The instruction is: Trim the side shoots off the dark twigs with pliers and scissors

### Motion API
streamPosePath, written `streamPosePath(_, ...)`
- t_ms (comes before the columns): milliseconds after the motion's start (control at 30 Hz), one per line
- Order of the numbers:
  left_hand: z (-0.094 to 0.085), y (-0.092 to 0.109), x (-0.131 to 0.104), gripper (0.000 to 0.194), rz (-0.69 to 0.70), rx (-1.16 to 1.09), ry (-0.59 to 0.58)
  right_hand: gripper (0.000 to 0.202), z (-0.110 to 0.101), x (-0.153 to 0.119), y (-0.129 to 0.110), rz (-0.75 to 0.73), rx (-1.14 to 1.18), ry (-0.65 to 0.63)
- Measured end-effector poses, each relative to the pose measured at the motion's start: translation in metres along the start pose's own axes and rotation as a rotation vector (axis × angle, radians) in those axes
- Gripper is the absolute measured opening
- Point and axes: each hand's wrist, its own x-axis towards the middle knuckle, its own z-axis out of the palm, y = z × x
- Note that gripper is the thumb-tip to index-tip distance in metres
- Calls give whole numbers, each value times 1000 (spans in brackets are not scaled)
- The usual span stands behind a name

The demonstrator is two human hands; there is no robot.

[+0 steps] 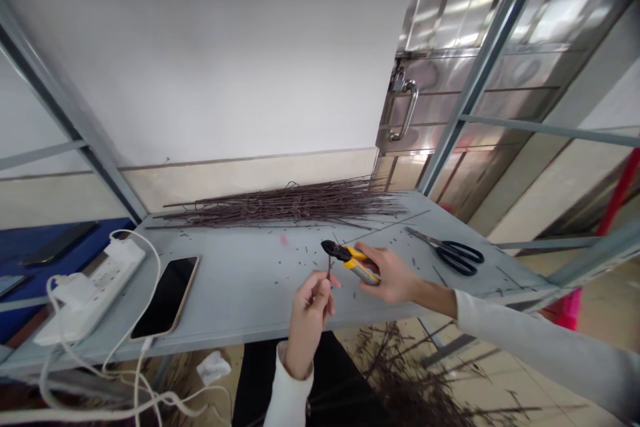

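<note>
1. Pale wall [240,60] behind, grey table [240,280] across the frame's middle, dark bits [355,295] scattered over it.
2. Left hand [310,307], lower centre: thumb and fingers pinched on a twig [329,268], which stands roughly upright, top end at the pliers' head. Too small for us to tell if the blades touch it.
3. Right hand [393,273], right of centre: fingers wrapped round the yellow-grey handles of the pliers [350,258], head pointing left. We can't tell how far the jaws are open.
4. Our take on a good snip: hold the twig steady close to the cut, fingertips clear of the blades. The pinch sits just below the head, so that gap needs watching.
5. We'd set the blades square across the twig and squeeze once, firmly; twisting would probably split it.
6. Work over the table so bits land there, away from the phone [167,297] at left.
7. Bundle [290,205] lies along the back, above centre; scissors [453,255] at right, out of our way.
</note>
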Motion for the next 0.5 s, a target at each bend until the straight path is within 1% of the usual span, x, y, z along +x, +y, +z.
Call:
streamPosePath(133, -1, -1, 0, 40, 10, 11, -16, 30, -4, -3, -2, 19, -11, -33)
streamPosePath(233, -2, -1, 0, 39, 21, 28, -41, 29, -8, -6, -8, 43, 62, -85)
streamPosePath(333, -4, -3, 1, 40, 49, 59, -50, 26, -10, -11, -13, 100, 114, -148)
streamPosePath(433, -6, -5, 3, 39, 101, 115, -25, 24, -14, -17, -13, 140, 257, -266)
streamPosePath(500, -7, -5, 3, 37, 142, 165, 16, 21, -18, -19, -12, 110, 413, -406)
